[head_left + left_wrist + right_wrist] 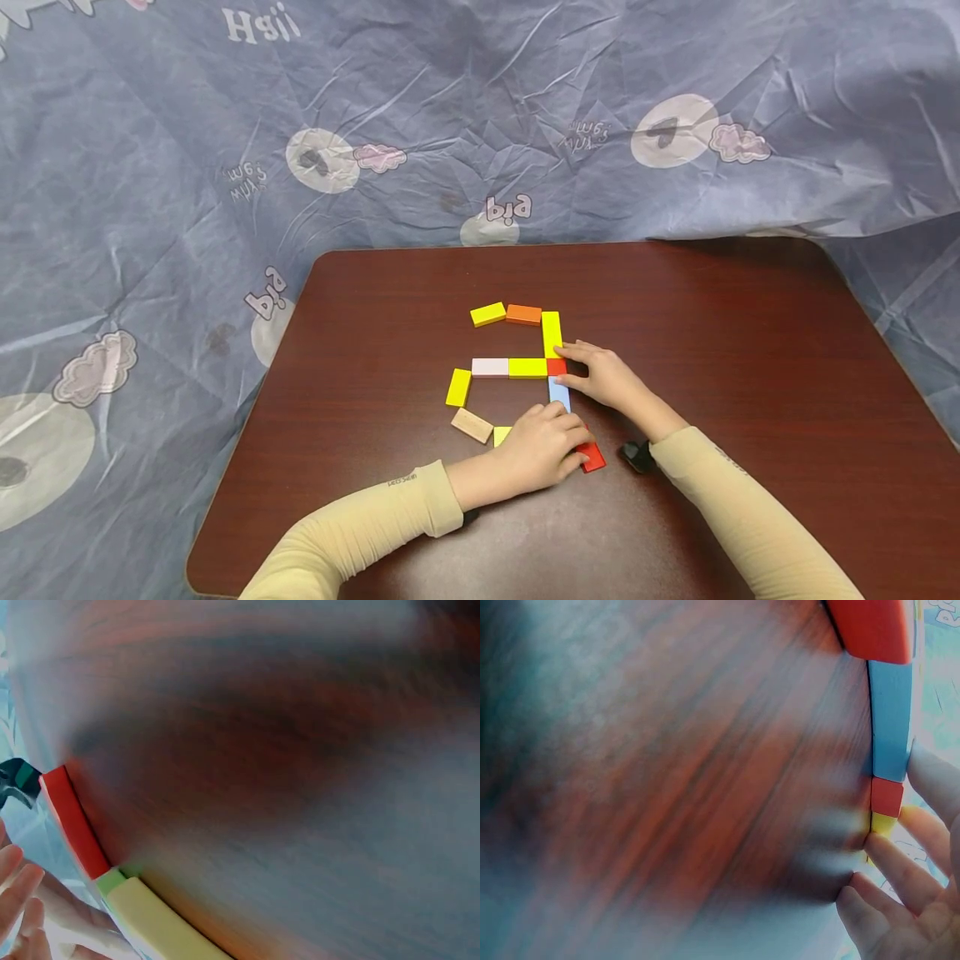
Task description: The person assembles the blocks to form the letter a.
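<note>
Wooden blocks lie end to end on the brown table. In the head view my right hand (611, 379) reaches in from the right, its fingers extended. Its fingertips touch the side of the line near the upright yellow block (551, 332), the small red block (557, 367) and the blue block (559, 393). My left hand (542, 447) hovers low over the near end of the line, fingers loosely bent. Its thumb and forefinger are beside a longer red block (593, 457); contact is hard to make out. The left hand partly hides a pale yellow block (502, 436).
An orange block (523, 314) and a yellow block (488, 314) form the far row. A whitish block (490, 367) and a yellow one (528, 368) make the middle row. A tilted yellow block (458, 387) and a plain wood block (472, 425) stand apart at left.
</note>
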The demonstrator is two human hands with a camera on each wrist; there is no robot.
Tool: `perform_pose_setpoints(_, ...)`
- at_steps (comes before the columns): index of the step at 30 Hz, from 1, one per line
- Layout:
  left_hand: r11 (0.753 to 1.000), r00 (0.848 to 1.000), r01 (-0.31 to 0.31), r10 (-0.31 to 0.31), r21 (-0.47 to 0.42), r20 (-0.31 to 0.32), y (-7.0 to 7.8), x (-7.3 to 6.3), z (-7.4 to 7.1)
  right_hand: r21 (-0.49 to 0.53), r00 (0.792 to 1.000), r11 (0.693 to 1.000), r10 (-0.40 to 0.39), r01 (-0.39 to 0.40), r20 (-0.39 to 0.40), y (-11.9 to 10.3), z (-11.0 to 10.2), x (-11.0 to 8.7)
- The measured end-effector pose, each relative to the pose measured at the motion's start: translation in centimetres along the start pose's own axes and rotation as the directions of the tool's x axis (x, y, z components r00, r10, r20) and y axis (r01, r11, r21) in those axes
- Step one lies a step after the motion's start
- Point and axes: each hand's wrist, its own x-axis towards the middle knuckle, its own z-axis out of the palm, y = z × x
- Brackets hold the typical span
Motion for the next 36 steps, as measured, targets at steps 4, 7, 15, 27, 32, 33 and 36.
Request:
perform_pose_setpoints(4,0.999,0.999,0.041,-0.042,-0.029,-0.009,-0.6,-0.3,-0.2,-0.006,1.000,1.000,0.002,-0.002,-0.006,0.0,0.1,0.1)
perform_pose_setpoints(7,0.989,0.992,0.119,-0.121,-0.082,-0.021,-2.2,-1.1,-0.6,-0.017,1.000,1.000,0.007,-0.008,-0.004,0.0,0.1,0.1)
perform_pose_setpoints(15,0.927,0.943,0.328,-0.333,-0.183,0.003,-8.0,-4.6,-0.8,-0.028,0.999,0.999,0.029,-0.029,0.020,-0.3,0.0,0.2)
perform_pose_setpoints(27,0.870,0.904,0.425,-0.393,-0.248,0.170,-12.9,-9.1,0.6,-0.027,0.999,0.999,0.036,-0.035,0.035,-0.5,0.0,0.2)
perform_pose_setpoints(32,0.868,0.899,0.431,-0.391,-0.247,0.196,-13.6,-9.5,1.2,-0.030,0.998,0.999,0.040,-0.039,0.038,-0.5,0.0,0.2)
perform_pose_setpoints(33,0.869,0.899,0.431,-0.389,-0.245,0.200,-13.7,-9.6,1.3,-0.031,0.998,0.999,0.042,-0.040,0.038,-0.4,0.0,0.2)
perform_pose_setpoints(36,0.865,0.898,0.433,-0.387,-0.254,0.210,-13.7,-9.6,1.3,-0.033,0.998,0.998,0.046,-0.045,0.037,-0.4,0.0,0.2)
